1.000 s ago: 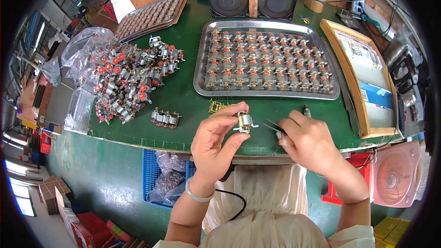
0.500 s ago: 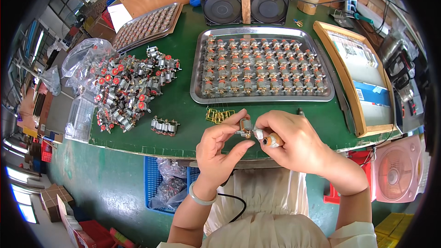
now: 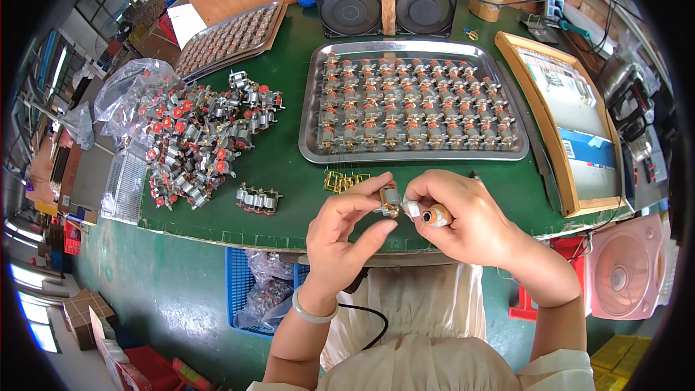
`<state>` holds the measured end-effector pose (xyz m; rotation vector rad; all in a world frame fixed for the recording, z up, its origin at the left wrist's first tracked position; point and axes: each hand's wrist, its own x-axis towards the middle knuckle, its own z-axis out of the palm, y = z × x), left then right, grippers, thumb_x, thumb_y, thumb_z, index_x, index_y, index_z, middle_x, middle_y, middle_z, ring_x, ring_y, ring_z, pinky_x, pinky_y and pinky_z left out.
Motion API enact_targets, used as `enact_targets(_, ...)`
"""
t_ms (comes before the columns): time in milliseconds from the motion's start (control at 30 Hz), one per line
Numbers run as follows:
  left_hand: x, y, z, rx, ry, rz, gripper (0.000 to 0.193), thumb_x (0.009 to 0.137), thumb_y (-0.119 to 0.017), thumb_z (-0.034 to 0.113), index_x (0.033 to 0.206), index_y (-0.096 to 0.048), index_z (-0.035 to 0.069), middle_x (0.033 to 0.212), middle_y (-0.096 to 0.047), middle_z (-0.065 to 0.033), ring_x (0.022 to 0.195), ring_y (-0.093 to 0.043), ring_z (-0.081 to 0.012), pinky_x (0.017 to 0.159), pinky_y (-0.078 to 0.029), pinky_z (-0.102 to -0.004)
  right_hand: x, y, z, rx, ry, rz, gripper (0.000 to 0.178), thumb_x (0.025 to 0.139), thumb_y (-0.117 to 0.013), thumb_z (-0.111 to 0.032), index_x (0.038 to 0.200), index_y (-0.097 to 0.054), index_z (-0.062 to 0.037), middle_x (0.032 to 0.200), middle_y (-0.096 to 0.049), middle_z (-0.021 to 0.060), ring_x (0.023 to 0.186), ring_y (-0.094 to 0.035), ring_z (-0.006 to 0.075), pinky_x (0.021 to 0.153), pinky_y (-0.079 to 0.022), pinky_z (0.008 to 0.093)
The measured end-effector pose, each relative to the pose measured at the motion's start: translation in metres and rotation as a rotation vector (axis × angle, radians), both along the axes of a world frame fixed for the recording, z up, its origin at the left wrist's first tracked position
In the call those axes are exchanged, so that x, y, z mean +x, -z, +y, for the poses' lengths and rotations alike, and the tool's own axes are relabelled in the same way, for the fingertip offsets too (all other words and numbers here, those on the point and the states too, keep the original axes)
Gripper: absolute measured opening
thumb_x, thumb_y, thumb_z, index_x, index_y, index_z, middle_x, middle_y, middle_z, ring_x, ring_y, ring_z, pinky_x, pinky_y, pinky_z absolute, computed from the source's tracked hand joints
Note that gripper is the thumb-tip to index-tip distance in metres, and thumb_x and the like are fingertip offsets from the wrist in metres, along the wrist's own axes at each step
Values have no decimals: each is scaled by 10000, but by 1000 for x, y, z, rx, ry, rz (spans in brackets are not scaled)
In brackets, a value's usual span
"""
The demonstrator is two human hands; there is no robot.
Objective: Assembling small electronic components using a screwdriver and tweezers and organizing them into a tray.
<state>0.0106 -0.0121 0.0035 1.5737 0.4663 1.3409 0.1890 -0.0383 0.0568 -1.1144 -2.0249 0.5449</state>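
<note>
My left hand (image 3: 344, 235) holds a small metal motor-like part (image 3: 389, 198) at its fingertips, with thumb and fingers curved around it above the table's front edge. Just right of it, my right hand (image 3: 463, 213) is closed around a tool with a brown, round handle (image 3: 437, 215), its dark hollow end facing left. A small white piece (image 3: 412, 209) shows at the right fingertips, close beside the part; what it is I cannot make out. Behind the left hand lie yellow bent-wire frames (image 3: 346, 181). A short row of similar motor-like parts (image 3: 258, 198) stands to the left.
A metal tray (image 3: 308, 130) with rows of these parts lies behind my hands. Left are a large heap of loose parts (image 3: 188, 145) and a second tray (image 3: 228, 40). A wooden frame (image 3: 517, 65) stands right, two black fans (image 3: 387, 11) at the back. Below is a blue crate (image 3: 237, 289).
The part at my left fingertips is turned a little and slightly to the right. My right hand has shifted slightly, and the brown handle's end now points more toward me.
</note>
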Motion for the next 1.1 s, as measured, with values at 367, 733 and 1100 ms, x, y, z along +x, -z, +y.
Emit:
enact_targets(367,-1,2,9,185,-251,29,198,694,-668,-74,835,-563,15,1057,-529,-151,924,-566,-240,792,-485,-330,64,10,-13,-255,458,-501,231,674,-676,-114,774,-499,-5,634,-533,146,586,-543,306,540,-421,381)
enact_targets(733,12,-1,6,307,-328,199,196,663,-686,-79,814,-613,22,1003,-515,-134,876,-568,-234,725,-500,-325,19,3,-18,307,131,-311,324,650,-672,-75,928,-517,-14,702,-483,87,524,-524,241,453,-420,336)
enact_targets(1100,17,-1,9,431,-419,184,223,662,-687,-67,853,-606,15,1033,-530,-168,897,-574,-262,759,-508,-337,25,-10,-1,-811,115,487,137,763,-637,-114,834,-607,0,626,-555,117,516,-519,256,508,-426,290)
